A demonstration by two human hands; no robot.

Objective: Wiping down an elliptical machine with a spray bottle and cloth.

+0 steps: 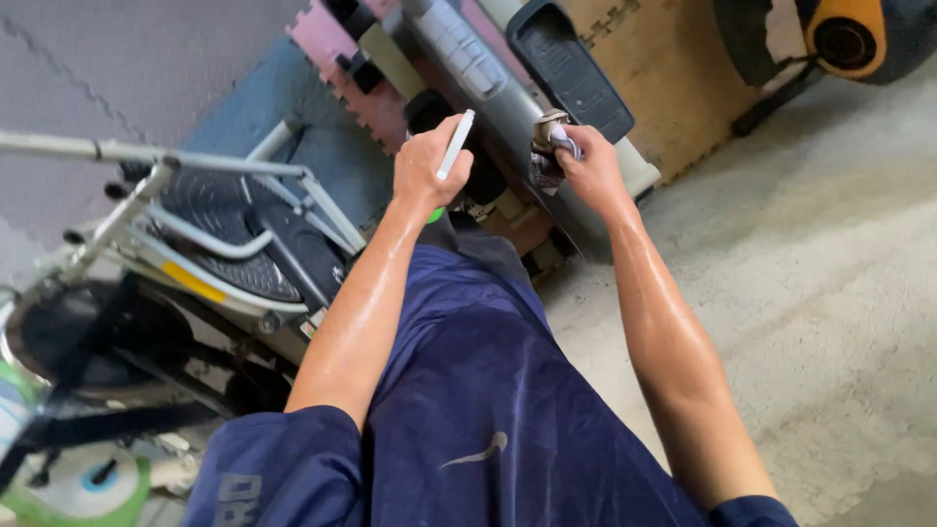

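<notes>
Now | left hand [422, 171] grip: closed on slim white-green tool [455, 144] | right hand [586, 166]: clutching grey rag [545, 161]

A grey exercise machine [468, 68] runs off the far edge; the left hand's [422, 171] grip hides the white tube's [455, 144] lower end.

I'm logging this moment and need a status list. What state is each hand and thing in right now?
left hand: closed around a white stick-like tool, raised
white tool: held tilted, tip up
right hand: gripping a rag
rag: crumpled, pressed on the grey frame
grey frame: lying slanted over the foam mats
foam mats: flat on the floor
exercise bike: standing beside the left arm, untouched
</notes>
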